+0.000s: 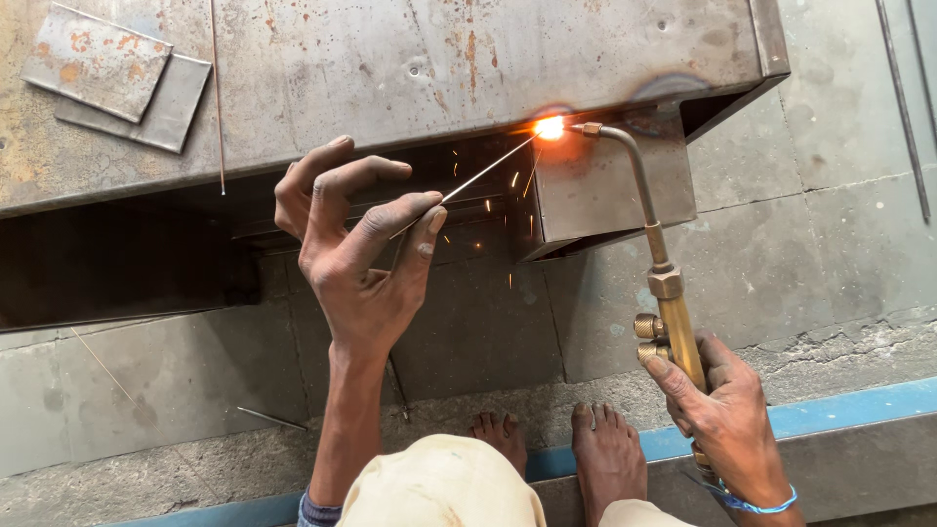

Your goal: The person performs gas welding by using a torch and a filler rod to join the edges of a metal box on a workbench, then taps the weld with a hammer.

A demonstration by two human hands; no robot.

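My left hand (361, 239) pinches a thin metal filler rod (488, 174) between thumb and fingers, its tip reaching a bright orange flame spot (549, 128) on the edge of a rusty steel box structure (410, 68). My right hand (717, 400) grips a brass gas torch (664, 283) by its handle; the curved nozzle points at the same glowing spot. Small sparks fall below the flame, beside a square steel leg piece (605, 185).
Two loose steel plates (117, 78) lie on the top left of the steel structure, next to a thin rod (217, 98). My bare feet (566, 444) rest on the concrete floor, near a blue-edged step (839, 405). Long rods (903, 107) lie at the right.
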